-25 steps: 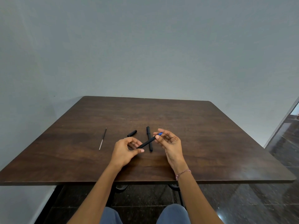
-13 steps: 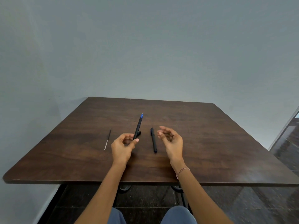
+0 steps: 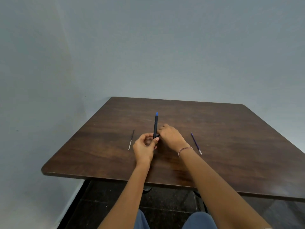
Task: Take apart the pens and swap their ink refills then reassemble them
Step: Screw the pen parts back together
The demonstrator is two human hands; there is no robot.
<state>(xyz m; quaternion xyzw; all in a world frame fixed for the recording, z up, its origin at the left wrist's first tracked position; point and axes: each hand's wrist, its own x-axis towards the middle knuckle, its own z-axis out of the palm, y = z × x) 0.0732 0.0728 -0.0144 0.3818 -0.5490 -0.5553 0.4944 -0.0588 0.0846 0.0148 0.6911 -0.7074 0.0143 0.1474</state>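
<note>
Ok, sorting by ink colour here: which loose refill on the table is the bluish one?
The right refill: its tube is purple-blue with a pale near end, while the left refill is thinner and dark grey.

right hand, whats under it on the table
A small dark piece shows at the fingertips of the right hand, beside the pen the left hand holds upright. Anything else beneath is covered.

Dim, even indoor light, faint soft shadow on the table [image 3: 231, 138] just below the left hand [image 3: 143, 149] gripping the pen [image 3: 155, 126], pale sheen on the wood far right of the grip, table edges bowed by the wide lens, overall slight softness
</note>
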